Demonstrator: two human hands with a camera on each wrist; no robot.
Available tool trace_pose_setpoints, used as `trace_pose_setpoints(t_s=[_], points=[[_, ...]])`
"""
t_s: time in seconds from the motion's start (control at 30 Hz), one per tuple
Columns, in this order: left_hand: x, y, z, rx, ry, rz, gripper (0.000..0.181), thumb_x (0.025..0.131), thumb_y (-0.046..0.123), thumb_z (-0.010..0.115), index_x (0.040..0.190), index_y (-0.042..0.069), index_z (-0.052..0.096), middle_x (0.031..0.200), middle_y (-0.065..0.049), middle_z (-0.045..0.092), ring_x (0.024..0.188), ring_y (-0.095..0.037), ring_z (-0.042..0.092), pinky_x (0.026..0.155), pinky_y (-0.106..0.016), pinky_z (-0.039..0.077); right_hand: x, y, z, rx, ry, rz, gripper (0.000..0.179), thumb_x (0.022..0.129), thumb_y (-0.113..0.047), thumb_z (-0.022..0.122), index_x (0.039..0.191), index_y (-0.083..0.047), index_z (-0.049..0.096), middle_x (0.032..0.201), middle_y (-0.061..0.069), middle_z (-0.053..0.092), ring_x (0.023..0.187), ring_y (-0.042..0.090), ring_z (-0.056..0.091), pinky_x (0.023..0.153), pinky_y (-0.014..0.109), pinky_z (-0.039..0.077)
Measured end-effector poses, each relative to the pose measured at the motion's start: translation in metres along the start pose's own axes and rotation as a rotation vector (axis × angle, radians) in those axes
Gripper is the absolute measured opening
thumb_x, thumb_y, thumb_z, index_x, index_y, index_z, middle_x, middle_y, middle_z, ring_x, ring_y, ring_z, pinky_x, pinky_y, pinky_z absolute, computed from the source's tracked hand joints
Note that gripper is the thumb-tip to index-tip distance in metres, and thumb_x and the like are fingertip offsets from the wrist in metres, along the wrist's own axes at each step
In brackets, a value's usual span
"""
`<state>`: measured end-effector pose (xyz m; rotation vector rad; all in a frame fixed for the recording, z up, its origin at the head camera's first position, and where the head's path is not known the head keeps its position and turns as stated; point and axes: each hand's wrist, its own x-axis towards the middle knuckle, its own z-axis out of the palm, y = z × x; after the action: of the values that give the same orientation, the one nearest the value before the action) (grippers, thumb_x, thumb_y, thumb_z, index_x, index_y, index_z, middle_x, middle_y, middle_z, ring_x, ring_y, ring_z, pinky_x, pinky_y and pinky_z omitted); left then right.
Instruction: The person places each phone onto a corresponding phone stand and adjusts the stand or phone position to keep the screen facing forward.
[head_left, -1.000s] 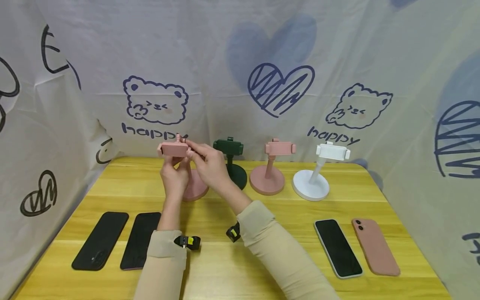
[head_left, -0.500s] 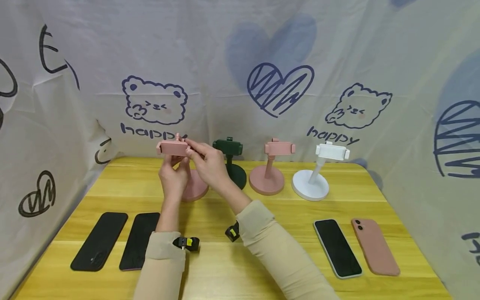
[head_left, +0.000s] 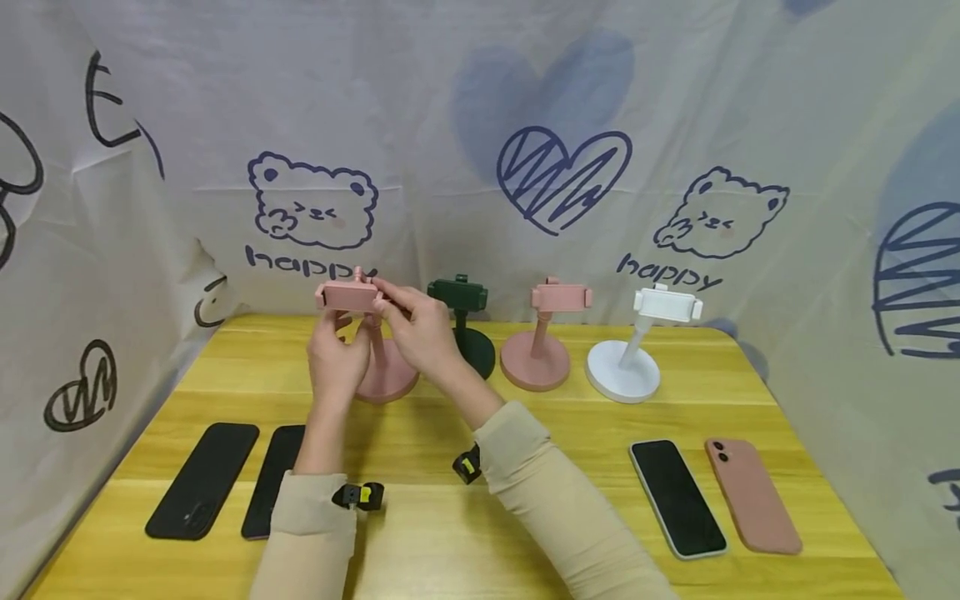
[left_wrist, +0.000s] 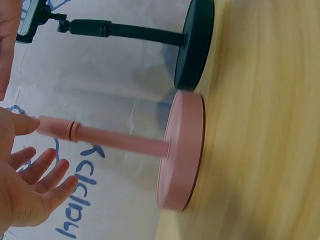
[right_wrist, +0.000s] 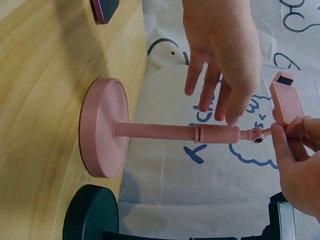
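The leftmost pink phone stand stands upright on its round base, its holder turned toward the head camera. My right hand pinches the right end of that holder between thumb and fingers. My left hand is beside the stem, under the holder. In the right wrist view, the left hand's fingers hang loosely spread, and its thumb tip is right at the ribbed collar. Several fingers of the left hand show relaxed in the left wrist view, curled round nothing.
A green phone stand, another pink stand and a white stand follow to the right. Two dark phones lie at left, one partly behind my left arm. A white-edged phone and a pink phone lie at right.
My left hand has let go of the stem and shifted slightly left and down, baring more of it. The right hand keeps its pinch on the holder, almost unmoved.
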<state>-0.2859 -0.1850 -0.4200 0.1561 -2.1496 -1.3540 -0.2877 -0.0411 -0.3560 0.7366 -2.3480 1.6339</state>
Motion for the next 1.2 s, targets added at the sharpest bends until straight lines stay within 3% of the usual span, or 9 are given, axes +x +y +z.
trace_pose_setpoints(t_s=[0.17,0.4,0.63,0.97,1.13,1.2], points=[[-0.002,0.003,-0.012,0.071,-0.046,0.005,0.048,0.099,0.022,0.071,0.144,0.010,0.058,0.144,-0.014,0.061,0.127,-0.036,0.060,0.108,-0.053,0.047,0.001,0.001,-0.001,-0.011,0.011,0.001,0.040,0.106,-0.018,0.061,0.146,-0.011,0.062,0.137,0.008,0.068,0.120,0.021,0.067,0.096,0.022,0.056],[-0.011,0.013,-0.039,0.235,-0.134,-0.040,0.064,0.102,0.029,0.066,0.159,0.015,0.041,0.154,-0.014,0.051,0.138,-0.040,0.051,0.105,-0.064,0.045,0.000,0.002,-0.001,-0.010,0.014,0.011,0.040,0.107,-0.018,0.060,0.146,-0.012,0.061,0.136,0.008,0.068,0.118,0.020,0.068,0.094,0.023,0.057],[-0.017,0.014,-0.072,0.380,-0.146,-0.011,0.066,0.102,0.030,0.064,0.160,0.011,0.039,0.156,-0.016,0.048,0.137,-0.042,0.049,0.101,-0.067,0.046,-0.001,0.001,-0.001,0.016,0.022,0.047,0.041,0.107,-0.019,0.060,0.147,-0.014,0.060,0.136,0.006,0.068,0.116,0.018,0.068,0.094,0.022,0.057],[-0.022,-0.001,-0.117,0.560,-0.168,0.078,0.069,0.102,0.030,0.065,0.160,0.005,0.037,0.151,-0.029,0.047,0.131,-0.054,0.048,0.090,-0.073,0.047,-0.002,0.002,-0.002,0.051,0.029,0.067,0.041,0.106,-0.018,0.060,0.147,-0.016,0.060,0.135,0.005,0.068,0.115,0.016,0.067,0.093,0.020,0.056],[-0.026,-0.014,-0.141,0.631,-0.243,0.078,0.072,0.101,0.030,0.065,0.159,-0.001,0.035,0.150,-0.036,0.041,0.130,-0.058,0.043,0.089,-0.075,0.045,-0.002,0.000,0.001,0.053,0.013,0.083,0.042,0.106,-0.018,0.060,0.148,-0.017,0.060,0.137,0.004,0.067,0.117,0.016,0.067,0.096,0.021,0.055],[-0.027,-0.021,-0.152,0.667,-0.282,0.050,0.075,0.101,0.034,0.065,0.158,-0.003,0.034,0.149,-0.038,0.038,0.129,-0.061,0.040,0.087,-0.080,0.042,-0.003,-0.001,0.003,0.056,0.005,0.087,0.042,0.106,-0.018,0.060,0.148,-0.017,0.060,0.137,0.004,0.067,0.118,0.016,0.067,0.096,0.021,0.055]])
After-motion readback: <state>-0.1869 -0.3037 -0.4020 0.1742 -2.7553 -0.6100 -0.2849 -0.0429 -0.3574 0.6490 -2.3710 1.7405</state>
